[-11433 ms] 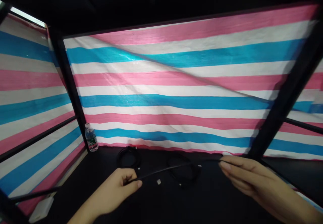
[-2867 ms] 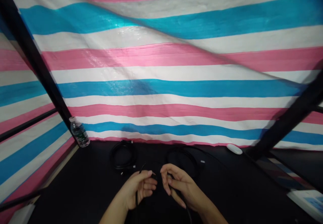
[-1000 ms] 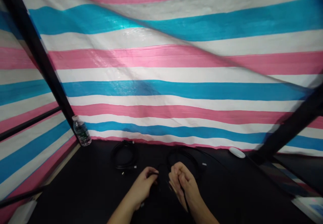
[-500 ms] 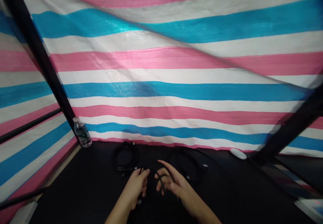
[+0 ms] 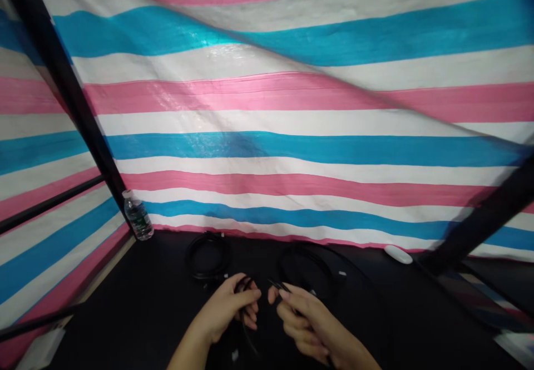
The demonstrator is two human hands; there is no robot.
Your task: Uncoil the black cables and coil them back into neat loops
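My left hand (image 5: 229,307) is closed, with the thumb and fingers pinching a thin black cable (image 5: 247,334) that hangs in a loop below it. Just to its right, my right hand (image 5: 306,317) grips black cable too, and a short length pokes out past the fingertips toward the left hand. A small gap separates the two hands. Whether both hold the same cable is hard to tell against the dark surface. A pale tag or connector (image 5: 235,354) shows below the left hand.
Behind my hands lie two black cable coils, one at left (image 5: 188,261) and a looser one at right (image 5: 319,256). A water bottle (image 5: 138,217) stands in the back left corner of the black table (image 5: 137,303). A white mouse-shaped object (image 5: 398,254) lies at back right, before a striped sheet (image 5: 267,150).
My right hand has closed from a looser, spread grip to a firm hold on the cable. My left hand has shifted slightly right and up, its cable now hanging in view.
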